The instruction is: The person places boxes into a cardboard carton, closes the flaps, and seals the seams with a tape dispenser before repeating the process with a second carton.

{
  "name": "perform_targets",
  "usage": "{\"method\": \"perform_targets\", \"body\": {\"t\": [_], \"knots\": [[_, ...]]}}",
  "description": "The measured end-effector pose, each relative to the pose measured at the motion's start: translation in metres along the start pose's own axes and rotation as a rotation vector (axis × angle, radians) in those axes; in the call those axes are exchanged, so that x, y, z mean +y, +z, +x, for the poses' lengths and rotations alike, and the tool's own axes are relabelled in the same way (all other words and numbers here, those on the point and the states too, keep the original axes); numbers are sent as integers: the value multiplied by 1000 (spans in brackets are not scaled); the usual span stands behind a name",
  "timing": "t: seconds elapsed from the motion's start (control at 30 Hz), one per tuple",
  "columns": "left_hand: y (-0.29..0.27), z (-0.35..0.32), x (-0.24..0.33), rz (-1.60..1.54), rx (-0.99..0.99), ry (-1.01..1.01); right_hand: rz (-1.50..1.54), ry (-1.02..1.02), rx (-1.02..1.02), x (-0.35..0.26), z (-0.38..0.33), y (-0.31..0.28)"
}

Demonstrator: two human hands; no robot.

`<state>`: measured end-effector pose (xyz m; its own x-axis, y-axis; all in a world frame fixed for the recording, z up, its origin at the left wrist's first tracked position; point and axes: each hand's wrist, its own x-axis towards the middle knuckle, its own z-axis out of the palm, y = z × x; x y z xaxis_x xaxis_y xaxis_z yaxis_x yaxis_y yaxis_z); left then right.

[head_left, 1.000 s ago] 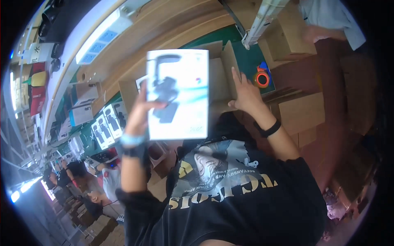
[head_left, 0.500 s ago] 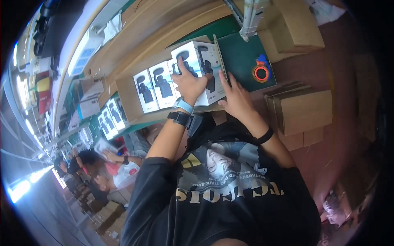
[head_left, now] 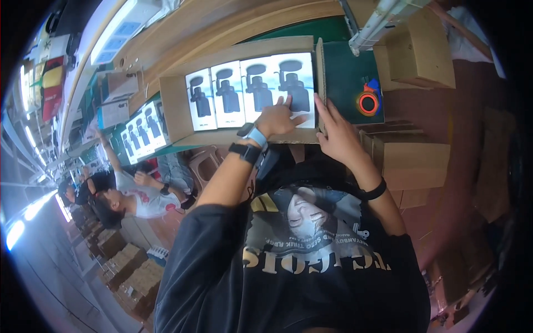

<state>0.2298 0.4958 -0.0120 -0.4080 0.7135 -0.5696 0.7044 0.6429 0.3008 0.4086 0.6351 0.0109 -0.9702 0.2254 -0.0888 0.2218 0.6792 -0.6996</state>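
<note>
Several white printed product boxes (head_left: 226, 97) stand side by side in a row inside an open cardboard carton (head_left: 175, 114). My left hand (head_left: 277, 119) lies over the rightmost white box (head_left: 304, 72), fingers spread and touching its top face. It wears a watch and a black band on the wrist. My right hand (head_left: 337, 130) is at the carton's right wall (head_left: 320, 66), its fingers stretched along the outer side, thumb near the near corner. Neither hand grasps anything.
The carton rests on a green work surface (head_left: 347, 66). A roll of tape (head_left: 368, 104) lies to its right. Empty-looking cardboard cartons (head_left: 416, 158) stand at the right. A pale post (head_left: 383, 28) rises behind. Another carton of white boxes (head_left: 141, 133) and a co-worker (head_left: 147, 194) are at the left.
The rightmost white box, raised and tilted before, now sits down in the carton level with the others. My left hand has moved right and nearer; the right hand stays by the wall.
</note>
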Motion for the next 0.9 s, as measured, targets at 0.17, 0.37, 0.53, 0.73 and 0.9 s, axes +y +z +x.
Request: {"method": "perform_targets", "body": {"t": [0.17, 0.37, 0.53, 0.73, 0.9], "knots": [[-44, -30, -123, -594, 506, -260, 212, 175, 43, -6, 20, -13], [-61, -104, -303, 71, 711, -813, -173, 527, -23, 5, 73, 2], [-86, -121, -294, -26, 730, -348, -303, 448, -75, -10, 75, -64], [-75, -169, -270, -134, 604, -432, -196, 520, 3, -25, 51, -74], [-26, -144, -269, -234, 608, -370, -348, 527, 355, 23, 60, 10]]}}
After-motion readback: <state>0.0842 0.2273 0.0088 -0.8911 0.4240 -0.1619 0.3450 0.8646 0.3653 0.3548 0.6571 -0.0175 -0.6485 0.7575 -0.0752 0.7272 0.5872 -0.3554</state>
